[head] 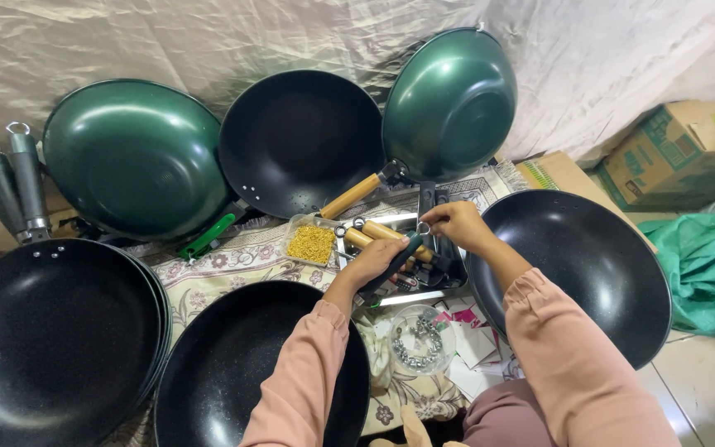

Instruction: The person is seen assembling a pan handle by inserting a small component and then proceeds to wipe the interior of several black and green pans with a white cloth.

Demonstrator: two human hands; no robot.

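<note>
Your left-hand fingers point(389, 248) are wrapped shut around a dark green handle point(396, 261); left hand point(374, 263) sits over the patterned mat point(237, 261), near its far edge. Right-hand fingers point(440, 220) are pinched together on the metal ring point(423, 228) at the handle's tip; right hand point(457, 225) just beyond the left. Directly under the handle: wooden handles point(378, 234) lying in a metal tray point(424, 285). Left of the tray, a clear bag of small gold bits point(311, 243). Nearer you, a clear tub of metal nuts point(417, 339). Black woks point(577, 269) and green woks point(134, 157) ring the mat. Grey handles point(18, 186) at far left, cardboard box point(680, 153) far right.
</note>
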